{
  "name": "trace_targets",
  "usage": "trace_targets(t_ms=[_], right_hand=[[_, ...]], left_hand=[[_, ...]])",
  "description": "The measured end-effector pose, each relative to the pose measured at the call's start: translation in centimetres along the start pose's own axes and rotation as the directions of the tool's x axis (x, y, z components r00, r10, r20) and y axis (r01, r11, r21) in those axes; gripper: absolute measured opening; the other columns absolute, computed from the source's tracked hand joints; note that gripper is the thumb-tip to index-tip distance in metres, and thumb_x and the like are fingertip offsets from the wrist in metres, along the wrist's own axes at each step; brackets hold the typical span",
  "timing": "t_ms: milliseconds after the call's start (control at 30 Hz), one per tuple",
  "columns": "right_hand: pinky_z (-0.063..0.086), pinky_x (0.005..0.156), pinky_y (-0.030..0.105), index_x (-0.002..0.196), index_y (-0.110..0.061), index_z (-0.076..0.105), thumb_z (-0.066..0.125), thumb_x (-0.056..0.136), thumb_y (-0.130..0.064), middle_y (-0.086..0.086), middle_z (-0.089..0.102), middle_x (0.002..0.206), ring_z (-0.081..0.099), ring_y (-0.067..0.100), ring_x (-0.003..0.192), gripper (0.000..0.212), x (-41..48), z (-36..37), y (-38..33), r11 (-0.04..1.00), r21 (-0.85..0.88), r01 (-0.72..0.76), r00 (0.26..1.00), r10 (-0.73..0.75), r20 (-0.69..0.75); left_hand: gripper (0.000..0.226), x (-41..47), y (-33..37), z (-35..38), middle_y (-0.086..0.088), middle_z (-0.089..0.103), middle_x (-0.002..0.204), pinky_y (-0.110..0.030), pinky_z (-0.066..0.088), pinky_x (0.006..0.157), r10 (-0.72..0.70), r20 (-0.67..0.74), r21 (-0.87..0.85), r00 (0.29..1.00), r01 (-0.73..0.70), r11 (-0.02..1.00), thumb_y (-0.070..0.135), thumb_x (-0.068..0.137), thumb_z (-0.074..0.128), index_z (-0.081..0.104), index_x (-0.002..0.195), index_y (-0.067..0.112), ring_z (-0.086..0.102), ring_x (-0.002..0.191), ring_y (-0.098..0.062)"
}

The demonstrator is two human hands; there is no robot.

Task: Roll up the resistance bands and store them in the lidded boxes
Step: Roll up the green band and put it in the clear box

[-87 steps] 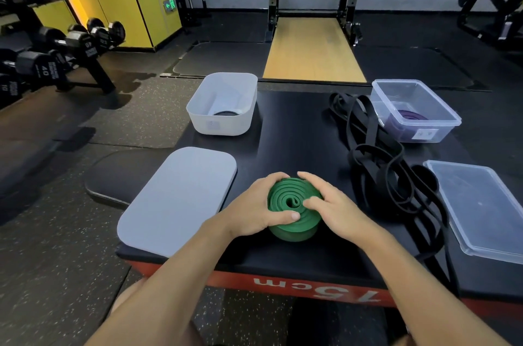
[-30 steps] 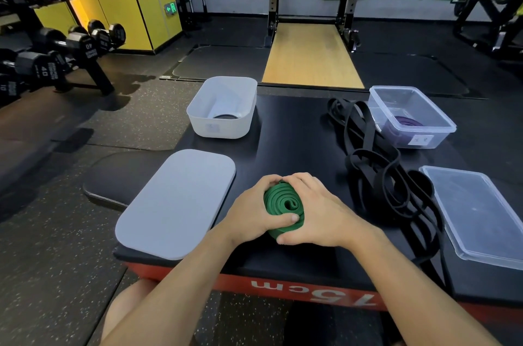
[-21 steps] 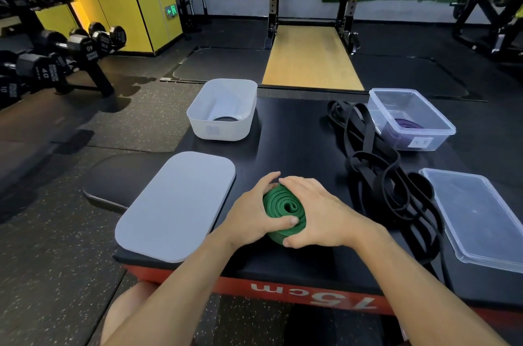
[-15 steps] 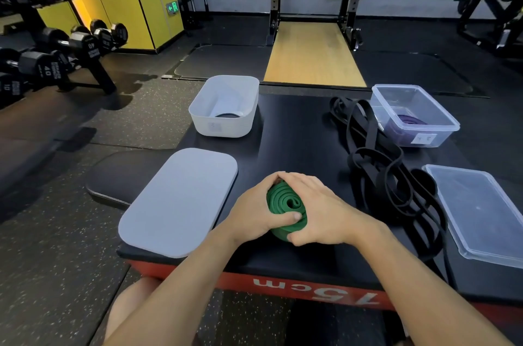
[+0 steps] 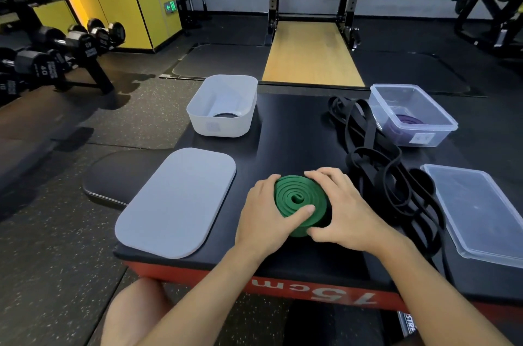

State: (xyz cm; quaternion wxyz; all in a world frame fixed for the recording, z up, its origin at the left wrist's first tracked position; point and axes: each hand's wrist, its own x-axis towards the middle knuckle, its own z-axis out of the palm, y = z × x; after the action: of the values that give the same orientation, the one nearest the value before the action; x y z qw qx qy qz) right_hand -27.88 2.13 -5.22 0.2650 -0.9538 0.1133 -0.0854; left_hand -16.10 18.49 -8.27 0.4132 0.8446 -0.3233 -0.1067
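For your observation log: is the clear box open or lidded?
Open. The clear box has no lid on; its clear lid lies flat on the platform nearer the person, and a purple band sits inside.

The coiled band [image 5: 297,200] is dark green. Black bands [image 5: 368,153] lie at its three o'clock. At one o'clock, a clear box [image 5: 444,135] holds a purple band [image 5: 407,120]. White box [image 5: 223,126] at eleven, pale grey lid [image 5: 177,201] at nine. The table [image 5: 288,125] is black, red-edged with white lettering.

Clear lid [image 5: 481,212] partly beyond the right edge.
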Motion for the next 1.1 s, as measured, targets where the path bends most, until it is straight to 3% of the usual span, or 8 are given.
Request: trace_targets(t_ms=[133,267,433,533,667,867,967,1100], right_hand=[[0.055,0.089,0.035,0.127,-0.045,0.048,0.080,0.062,-0.048,-0.022,0.036,0.123,0.052,0.004,0.108,0.073,-1.3,0.2,1.3,0.995,0.088,-0.055,0.998,0.058,-0.026],[0.057,0.078,0.033,0.133,-0.045,0.049,0.074,0.065,-0.039,-0.021,0.032,0.123,0.057,0.007,0.094,0.074,-2.0,0.5,1.1,0.990,0.110,-0.091,0.996,0.093,-0.014],[0.045,0.101,0.021,0.139,-0.033,0.052,0.069,0.078,-0.006,-0.019,0.032,0.137,0.047,0.001,0.124,0.068,-2.7,3.3,0.0,0.985,0.158,-0.070,0.977,0.100,-0.189],[0.042,0.110,0.030,0.129,-0.028,0.055,0.049,0.075,0.017,-0.014,0.036,0.138,0.045,0.004,0.126,0.071,-1.1,3.1,1.3,0.974,0.204,-0.093,0.951,0.148,-0.270],[0.047,0.106,0.038,0.122,-0.031,0.061,0.040,0.073,0.023,-0.015,0.044,0.128,0.051,0.012,0.122,0.077,0.7,2.1,3.2,0.980,0.158,-0.119,0.936,0.164,-0.313],[0.041,0.109,0.032,0.140,-0.035,0.054,0.047,0.082,0.010,-0.012,0.054,0.133,0.047,0.015,0.130,0.074,0.1,1.0,2.3,0.964,0.069,-0.255,0.945,0.264,-0.196],[0.038,0.111,0.033,0.149,-0.033,0.040,0.069,0.080,-0.025,-0.013,0.045,0.143,0.038,0.012,0.136,0.076,-0.6,0.1,0.6,0.963,0.041,-0.268,0.959,0.270,-0.084],[0.039,0.111,0.037,0.153,-0.030,0.030,0.075,0.069,-0.073,-0.015,0.037,0.147,0.030,0.011,0.139,0.105,-0.8,0.9,-0.9,0.955,-0.017,-0.297,0.950,0.294,-0.103]], left_hand=[[0.078,-0.8,0.5,0.6,0.019,0.050,0.126,-0.029,0.045,0.099,-0.050,-0.049,-0.050,0.998,0.048,0.998,0.079,0.076,0.064,0.045,0.138,0.036,0.046,0.122,-0.005],[0.067,-1.9,1.0,0.9,0.019,0.049,0.121,-0.027,0.043,0.095,-0.084,-0.110,-0.066,0.990,0.077,0.995,0.067,0.080,0.073,0.047,0.132,0.034,0.044,0.118,-0.005],[0.063,-2.4,1.9,1.3,0.020,0.049,0.112,-0.030,0.051,0.089,-0.193,-0.201,-0.152,0.960,0.164,0.975,0.069,0.073,0.078,0.048,0.117,0.035,0.050,0.110,-0.006],[0.051,-3.1,2.3,1.5,0.021,0.054,0.114,-0.029,0.051,0.090,-0.207,-0.183,-0.201,0.961,0.170,0.965,0.068,0.085,0.069,0.051,0.119,0.035,0.056,0.107,-0.003],[0.025,-3.9,3.2,1.3,0.020,0.060,0.114,-0.032,0.052,0.097,-0.221,-0.150,-0.247,0.964,0.180,0.952,0.051,0.104,0.049,0.058,0.121,0.035,0.059,0.105,0.002],[0.027,-3.0,2.2,1.1,0.016,0.071,0.102,-0.035,0.057,0.095,-0.270,-0.104,-0.308,0.957,0.227,0.924,0.029,0.110,0.041,0.068,0.108,0.036,0.068,0.100,-0.004],[0.030,-2.3,1.6,1.0,0.015,0.074,0.099,-0.037,0.060,0.094,-0.294,-0.092,-0.332,0.951,0.249,0.910,0.017,0.108,0.047,0.069,0.102,0.037,0.072,0.094,-0.001],[0.026,-2.1,1.4,1.0,0.015,0.076,0.094,-0.038,0.061,0.092,-0.292,-0.094,-0.332,0.952,0.246,0.911,0.018,0.105,0.053,0.072,0.102,0.036,0.073,0.092,-0.003]])
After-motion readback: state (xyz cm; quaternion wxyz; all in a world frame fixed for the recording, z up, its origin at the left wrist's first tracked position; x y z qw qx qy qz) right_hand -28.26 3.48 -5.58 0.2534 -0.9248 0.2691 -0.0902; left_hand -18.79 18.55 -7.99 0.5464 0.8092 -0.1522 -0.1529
